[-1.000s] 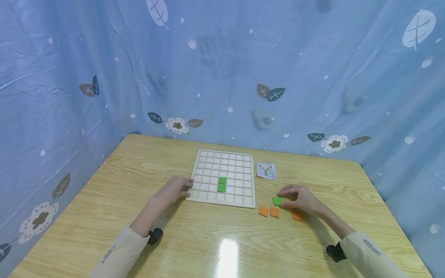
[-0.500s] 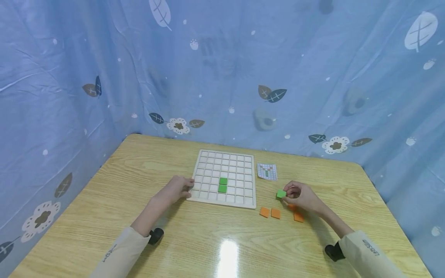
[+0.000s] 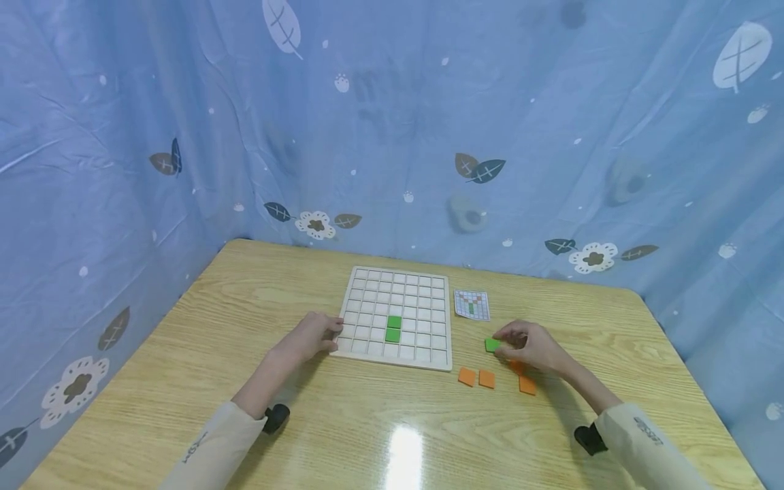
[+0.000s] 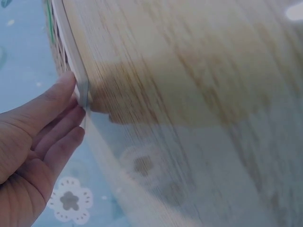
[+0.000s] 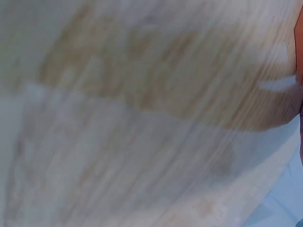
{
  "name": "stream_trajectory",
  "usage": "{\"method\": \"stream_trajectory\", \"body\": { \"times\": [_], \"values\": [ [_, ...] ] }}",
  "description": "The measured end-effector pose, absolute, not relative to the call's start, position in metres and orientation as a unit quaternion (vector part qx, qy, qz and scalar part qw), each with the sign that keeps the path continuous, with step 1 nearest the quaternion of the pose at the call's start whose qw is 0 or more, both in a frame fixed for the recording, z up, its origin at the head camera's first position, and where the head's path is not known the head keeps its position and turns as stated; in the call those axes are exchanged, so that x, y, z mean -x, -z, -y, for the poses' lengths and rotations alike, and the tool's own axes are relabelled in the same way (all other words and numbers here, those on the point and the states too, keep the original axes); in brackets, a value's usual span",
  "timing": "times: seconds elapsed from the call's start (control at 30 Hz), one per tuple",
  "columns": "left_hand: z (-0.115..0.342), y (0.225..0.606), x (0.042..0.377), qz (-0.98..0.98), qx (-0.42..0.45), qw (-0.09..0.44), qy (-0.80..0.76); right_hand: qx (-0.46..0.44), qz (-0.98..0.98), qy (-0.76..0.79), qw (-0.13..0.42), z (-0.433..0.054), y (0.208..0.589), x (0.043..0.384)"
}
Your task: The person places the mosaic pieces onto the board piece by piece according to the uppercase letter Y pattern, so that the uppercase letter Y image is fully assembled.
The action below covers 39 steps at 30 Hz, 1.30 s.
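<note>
Green tile (image 3: 491, 346) is pinched between the right fingers (image 3: 510, 330).

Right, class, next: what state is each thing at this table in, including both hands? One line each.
Pale square grid board: only two cells filled.
Two green square tiles: seated in adjoining cells.
Third green square tile: pinched, off the board.
Orange square tiles: loose, one partly hidden.
Small printed card: face up.
Left hand: holding the board's left side.
Right hand: pinching the third tile.
</note>
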<state>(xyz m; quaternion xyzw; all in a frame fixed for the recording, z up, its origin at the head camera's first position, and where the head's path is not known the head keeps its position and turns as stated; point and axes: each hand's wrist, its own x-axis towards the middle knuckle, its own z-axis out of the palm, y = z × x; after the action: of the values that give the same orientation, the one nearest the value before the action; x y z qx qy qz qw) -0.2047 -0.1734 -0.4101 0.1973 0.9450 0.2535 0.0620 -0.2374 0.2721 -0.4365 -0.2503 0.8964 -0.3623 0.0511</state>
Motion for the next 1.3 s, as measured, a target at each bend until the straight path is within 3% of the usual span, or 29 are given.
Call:
{"method": "stream_trajectory", "body": {
  "times": [0.3, 0.7, 1.3],
  "values": [
    [0.174, 0.405, 0.208, -0.946, -0.205, 0.053, -0.244, 0.28, -0.895, 0.344, 0.042, -0.272, 0.435, 0.247],
    [0.168, 0.416, 0.201, -0.938, -0.199, 0.063, -0.275, 0.233, -0.893, 0.383, 0.048, -0.262, 0.427, 0.244],
    [0.173, 0.411, 0.2, -0.945, -0.193, 0.058, -0.259, 0.277, -0.844, 0.453, 0.071, -0.167, 0.42, 0.285]
  ]
}}
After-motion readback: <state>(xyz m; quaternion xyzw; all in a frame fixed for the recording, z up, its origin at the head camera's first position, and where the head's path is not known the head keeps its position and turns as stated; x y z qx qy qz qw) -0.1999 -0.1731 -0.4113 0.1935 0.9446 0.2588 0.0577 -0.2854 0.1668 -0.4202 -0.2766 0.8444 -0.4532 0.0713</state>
